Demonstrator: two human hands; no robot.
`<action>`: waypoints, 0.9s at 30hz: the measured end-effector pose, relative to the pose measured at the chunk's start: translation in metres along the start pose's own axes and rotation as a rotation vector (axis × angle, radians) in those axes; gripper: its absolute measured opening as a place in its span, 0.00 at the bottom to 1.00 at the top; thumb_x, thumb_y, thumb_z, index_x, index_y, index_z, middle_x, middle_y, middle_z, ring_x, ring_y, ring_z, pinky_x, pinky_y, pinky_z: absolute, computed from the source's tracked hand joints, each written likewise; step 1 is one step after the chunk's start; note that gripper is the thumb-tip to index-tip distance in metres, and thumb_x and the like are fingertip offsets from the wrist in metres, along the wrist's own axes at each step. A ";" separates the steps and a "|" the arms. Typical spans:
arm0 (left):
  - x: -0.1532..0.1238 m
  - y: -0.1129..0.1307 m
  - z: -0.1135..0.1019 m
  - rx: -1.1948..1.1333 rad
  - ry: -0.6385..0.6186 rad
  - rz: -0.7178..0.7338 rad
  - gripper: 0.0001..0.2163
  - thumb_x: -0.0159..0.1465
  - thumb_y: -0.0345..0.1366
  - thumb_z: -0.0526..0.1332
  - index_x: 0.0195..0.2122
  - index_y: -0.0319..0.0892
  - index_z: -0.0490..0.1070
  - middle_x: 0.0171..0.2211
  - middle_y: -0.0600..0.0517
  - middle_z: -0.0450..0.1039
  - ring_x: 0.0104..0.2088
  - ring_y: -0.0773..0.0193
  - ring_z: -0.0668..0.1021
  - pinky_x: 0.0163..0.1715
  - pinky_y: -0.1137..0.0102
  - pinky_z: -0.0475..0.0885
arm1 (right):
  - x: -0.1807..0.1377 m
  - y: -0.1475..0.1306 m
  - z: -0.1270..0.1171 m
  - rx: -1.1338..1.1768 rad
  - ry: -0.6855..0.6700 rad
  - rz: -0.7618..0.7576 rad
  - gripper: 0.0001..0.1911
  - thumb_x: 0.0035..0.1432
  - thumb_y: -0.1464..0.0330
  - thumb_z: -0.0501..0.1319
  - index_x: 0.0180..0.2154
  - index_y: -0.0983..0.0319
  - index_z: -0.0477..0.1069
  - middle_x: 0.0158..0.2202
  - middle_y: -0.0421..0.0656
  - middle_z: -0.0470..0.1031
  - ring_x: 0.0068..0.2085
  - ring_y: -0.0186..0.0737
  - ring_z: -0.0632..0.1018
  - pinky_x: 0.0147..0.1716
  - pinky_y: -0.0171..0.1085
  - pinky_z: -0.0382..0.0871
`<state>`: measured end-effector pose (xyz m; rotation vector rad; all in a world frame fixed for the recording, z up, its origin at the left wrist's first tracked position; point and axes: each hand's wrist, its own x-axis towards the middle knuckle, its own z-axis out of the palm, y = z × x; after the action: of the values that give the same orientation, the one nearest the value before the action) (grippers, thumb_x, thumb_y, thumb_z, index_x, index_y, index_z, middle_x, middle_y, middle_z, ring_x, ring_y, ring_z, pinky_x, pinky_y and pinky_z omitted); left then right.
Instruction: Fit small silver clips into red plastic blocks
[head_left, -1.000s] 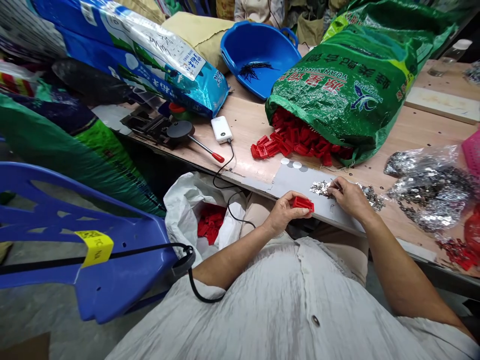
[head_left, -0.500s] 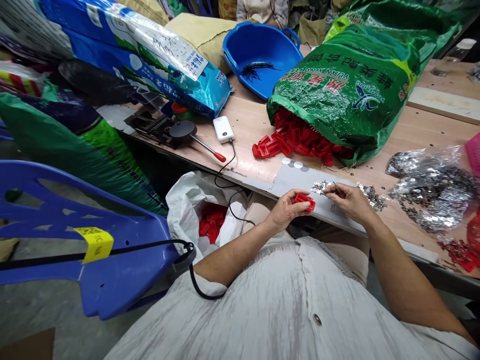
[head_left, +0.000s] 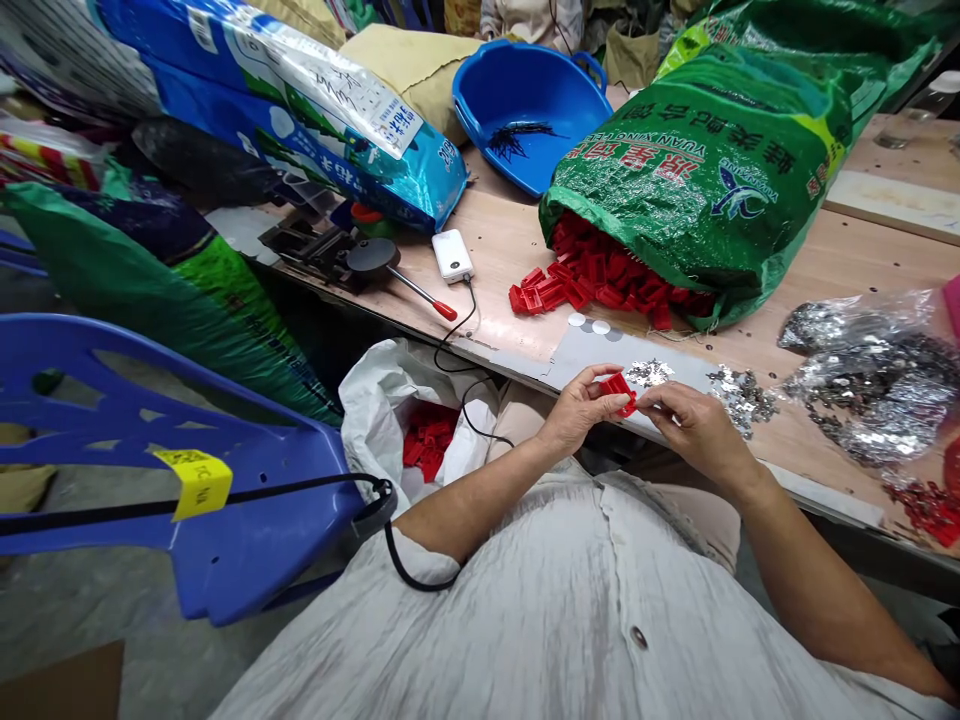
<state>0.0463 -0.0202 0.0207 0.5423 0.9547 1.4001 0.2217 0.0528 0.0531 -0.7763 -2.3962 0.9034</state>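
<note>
Between the thumb and fingers of my left hand [head_left: 583, 408] is a small red plastic part [head_left: 618, 392], tilted, at the table's front edge. My right hand [head_left: 694, 425] is closed in a pinch at the right end of that part; what its fingertips hold is too small to make out. Just beyond my hands lies a small pile of shiny metal pieces [head_left: 649, 373] on a grey sheet [head_left: 581, 352]. A second heap of metal pieces [head_left: 742, 396] is to the right, behind my right hand.
A green sack [head_left: 697, 170] spills red parts [head_left: 551, 290] onto the table. Clear bags of metal pieces [head_left: 874, 385] lie at right. A white sack [head_left: 367, 400] with red parts stands below the edge. A power bank [head_left: 452, 256], hand press [head_left: 375, 258], blue basin [head_left: 540, 95] and blue chair [head_left: 262, 540] are leftward.
My right hand has moved from the metal pile back to the red part in my left hand. The red part has been turned and tilted. The whole view has shifted slightly.
</note>
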 end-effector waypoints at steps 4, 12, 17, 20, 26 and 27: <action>0.000 0.000 0.000 0.000 -0.009 0.012 0.26 0.49 0.39 0.75 0.50 0.41 0.73 0.34 0.53 0.75 0.32 0.70 0.76 0.34 0.73 0.71 | -0.001 0.002 0.001 -0.017 -0.036 -0.081 0.09 0.65 0.67 0.55 0.39 0.54 0.75 0.40 0.45 0.79 0.44 0.45 0.78 0.47 0.47 0.71; 0.001 -0.009 -0.003 0.012 -0.059 0.031 0.24 0.51 0.37 0.74 0.49 0.41 0.73 0.37 0.51 0.77 0.36 0.67 0.78 0.39 0.70 0.72 | -0.018 0.016 0.003 0.084 0.052 0.153 0.13 0.63 0.60 0.61 0.47 0.58 0.72 0.35 0.41 0.76 0.27 0.35 0.71 0.28 0.36 0.67; 0.008 -0.015 -0.012 0.203 -0.107 0.139 0.22 0.49 0.35 0.74 0.44 0.42 0.71 0.46 0.48 0.77 0.41 0.64 0.79 0.45 0.67 0.73 | -0.028 0.029 0.008 0.009 0.068 0.134 0.19 0.68 0.61 0.52 0.55 0.58 0.70 0.46 0.48 0.73 0.45 0.43 0.75 0.47 0.43 0.70; 0.013 -0.014 -0.019 0.510 -0.107 0.260 0.20 0.50 0.36 0.74 0.43 0.42 0.71 0.46 0.48 0.77 0.43 0.63 0.78 0.48 0.67 0.71 | -0.030 0.034 0.014 -0.055 0.064 0.121 0.19 0.68 0.62 0.51 0.54 0.58 0.72 0.39 0.47 0.72 0.43 0.44 0.76 0.45 0.43 0.71; 0.027 -0.009 -0.028 0.919 -0.126 0.322 0.18 0.53 0.37 0.72 0.45 0.43 0.74 0.41 0.52 0.79 0.40 0.63 0.79 0.45 0.70 0.70 | -0.028 0.036 0.023 -0.134 0.043 0.135 0.13 0.65 0.64 0.56 0.48 0.58 0.74 0.40 0.45 0.79 0.38 0.42 0.79 0.41 0.41 0.72; 0.030 -0.009 -0.029 0.938 -0.143 0.326 0.19 0.53 0.36 0.71 0.46 0.43 0.75 0.41 0.52 0.79 0.41 0.63 0.79 0.46 0.70 0.70 | -0.027 0.035 0.024 -0.139 0.041 0.136 0.12 0.65 0.65 0.57 0.47 0.58 0.75 0.41 0.45 0.79 0.38 0.42 0.79 0.41 0.41 0.72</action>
<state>0.0246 0.0011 -0.0089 1.5270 1.4313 1.1004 0.2393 0.0472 0.0065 -1.0110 -2.4132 0.7706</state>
